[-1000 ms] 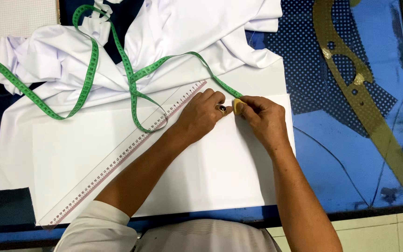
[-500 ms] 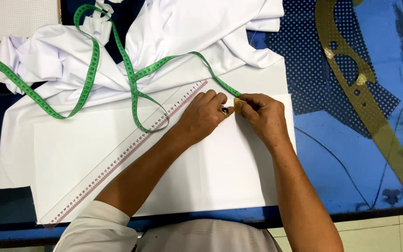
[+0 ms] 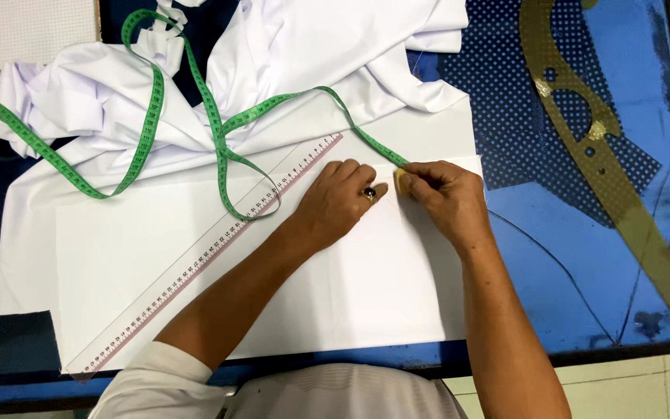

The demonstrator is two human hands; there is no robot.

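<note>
Small tan tailor's chalk (image 3: 402, 181) pinched in right hand (image 3: 447, 198) for marking; left hand (image 3: 340, 198) flat, pinning folded white fabric (image 3: 195, 256)

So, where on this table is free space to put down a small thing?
Bare blue table lies right of the right hand, below the curved ruler. The top left is crowded with bunched white cloth and green tape measure.

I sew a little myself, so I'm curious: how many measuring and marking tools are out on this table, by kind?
Tape measure, green: 1
Straight ruler, clear: 1
Curved ruler, brownish: 1
Chalk, yellowish, pinched in the right hand: 1
Total: 4
The left hand lies flat on the white fabric.
</note>
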